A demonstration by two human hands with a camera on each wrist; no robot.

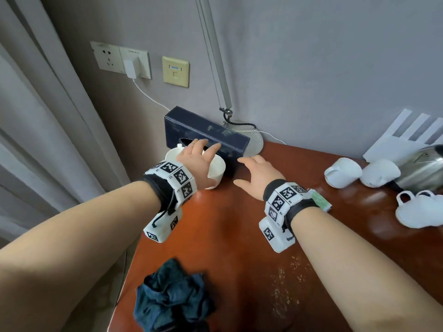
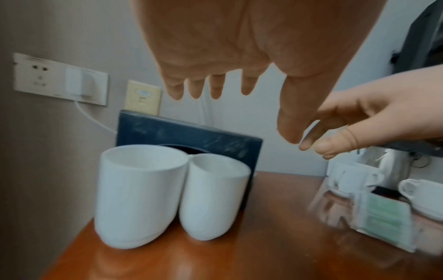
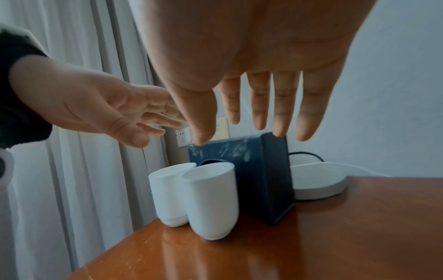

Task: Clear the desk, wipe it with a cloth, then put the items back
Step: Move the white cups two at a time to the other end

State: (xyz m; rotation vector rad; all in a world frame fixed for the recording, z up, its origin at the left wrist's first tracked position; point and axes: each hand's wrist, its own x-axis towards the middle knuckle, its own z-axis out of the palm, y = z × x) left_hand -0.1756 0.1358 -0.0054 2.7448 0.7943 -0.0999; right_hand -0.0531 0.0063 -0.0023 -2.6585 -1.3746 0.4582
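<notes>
Dark blue cloth [image 1: 171, 293] lies crumpled at the near left edge of the tabletop [image 1: 239, 224]. Your left hand [image 1: 197, 164] hovers spread, holding nothing, above two white cups [image 2: 167, 197] touching side by side before the navy tissue box [image 1: 211, 135]. Your right hand [image 1: 257, 173] hovers spread, empty, just beside. Upturned white cups [image 1: 359, 173] and kettle [image 1: 424, 168] stand far right.
</notes>
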